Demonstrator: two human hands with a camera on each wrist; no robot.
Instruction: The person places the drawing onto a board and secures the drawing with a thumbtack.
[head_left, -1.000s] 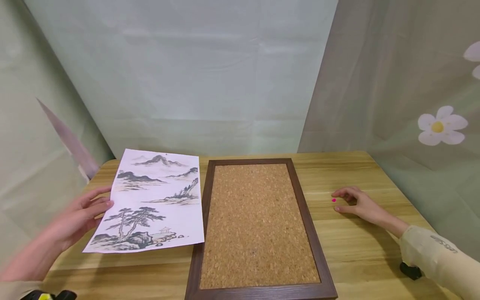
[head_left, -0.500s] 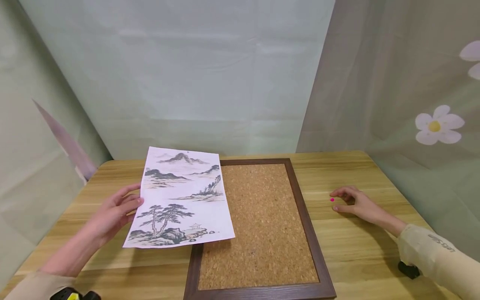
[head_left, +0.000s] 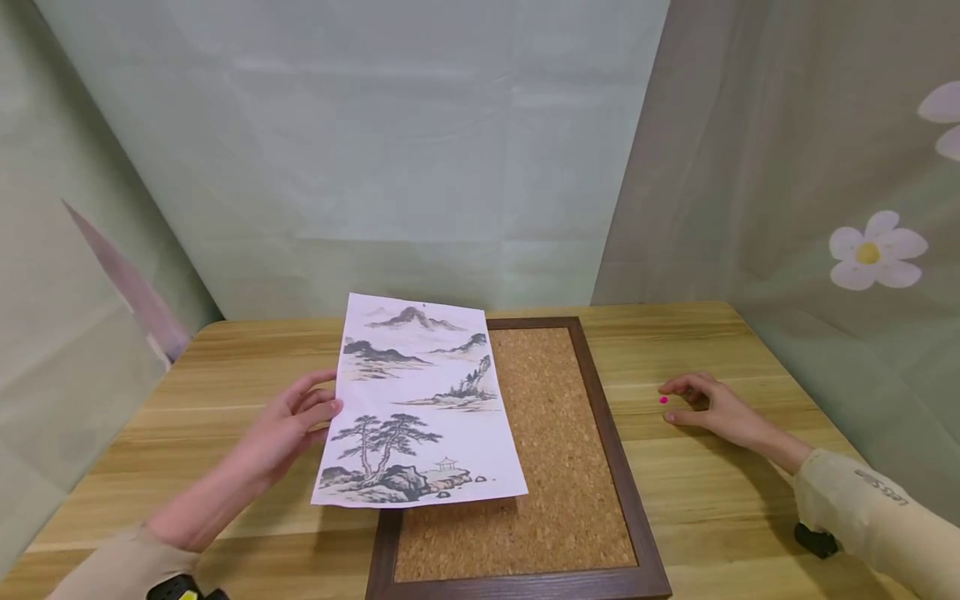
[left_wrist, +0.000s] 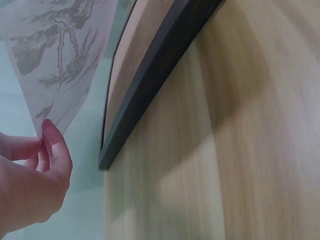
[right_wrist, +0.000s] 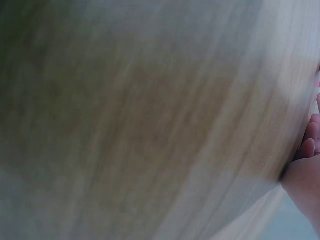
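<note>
A paper print of an ink landscape (head_left: 420,400) is lifted a little above the wooden table (head_left: 225,375), and its right half hangs over a cork board in a dark brown frame (head_left: 570,467). My left hand (head_left: 303,412) pinches the print's left edge. In the left wrist view my fingers (left_wrist: 52,150) hold the paper (left_wrist: 60,55) near the frame's corner (left_wrist: 145,95). My right hand (head_left: 697,400) rests on the table right of the board, fingers loosely curled. A small pink pin (head_left: 663,401) lies between its forefinger and thumb tips. The right wrist view is blurred, with fingertips (right_wrist: 307,145) at its edge.
Pale green cloth (head_left: 390,167) hangs close behind the table, and a flowered curtain (head_left: 825,208) along its right side. A small black object (head_left: 813,540) sits near the front right edge by my sleeve. Bare wood shows on both sides of the board.
My left hand has carried the print to the right, from beside the board to partly over it. The right hand has stayed by the pink pin.
</note>
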